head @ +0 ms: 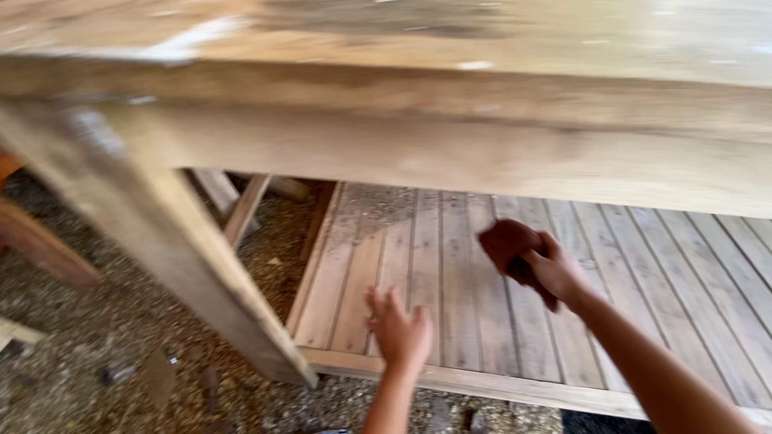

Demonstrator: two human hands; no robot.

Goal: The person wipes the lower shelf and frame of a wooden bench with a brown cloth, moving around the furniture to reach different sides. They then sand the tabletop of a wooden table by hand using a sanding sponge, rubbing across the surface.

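Left hand (400,331) rests spread on the slatted lower shelf (450,265). Right hand (555,272) pinches a brown sandpaper sheet (507,243) just above the slats; looks light and floppy, so best gripped folded.

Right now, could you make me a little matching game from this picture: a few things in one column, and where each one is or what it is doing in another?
Things:
1. left hand
2. right hand
3. thick pale wooden table leg
4. reddish-brown sanding sheet

Places or states:
A. gripped in a hand
B. fingers spread, on the slatted wooden lower shelf
C. standing on gravel ground
D. closed around a sheet

Pairs: 1-B, 2-D, 3-C, 4-A
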